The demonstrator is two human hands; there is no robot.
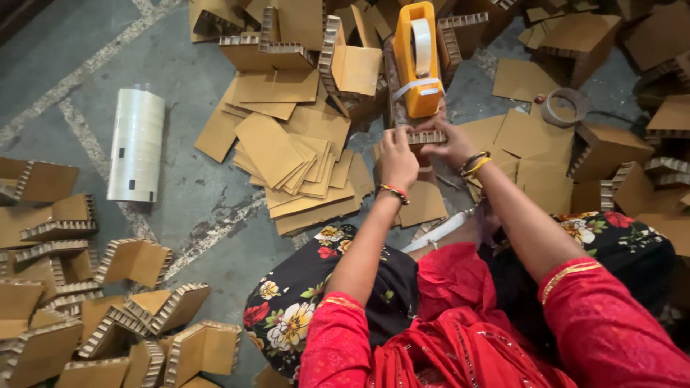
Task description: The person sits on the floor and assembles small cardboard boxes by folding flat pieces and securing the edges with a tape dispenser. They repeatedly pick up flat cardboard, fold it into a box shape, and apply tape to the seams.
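Tape dispenser [416, 61] behind both hands, flat cardboard sheets [287, 154] left of it — roll stack [136, 144] farther left, folded corner pieces [108, 316] nearest.

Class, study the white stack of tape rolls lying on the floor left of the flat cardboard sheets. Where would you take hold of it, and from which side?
Take the stack of tape rolls around its middle, coming down from above. It lies on its side as a long cylinder on the floor, so a grip across its width probably balances it; an end grip might let rolls separate.

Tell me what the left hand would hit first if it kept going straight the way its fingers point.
The left hand points up the picture, away from the person. Right ahead lies the honeycomb cardboard piece it grips, then the yellow tape dispenser. Depth is unclear, though the dispenser looks very near.
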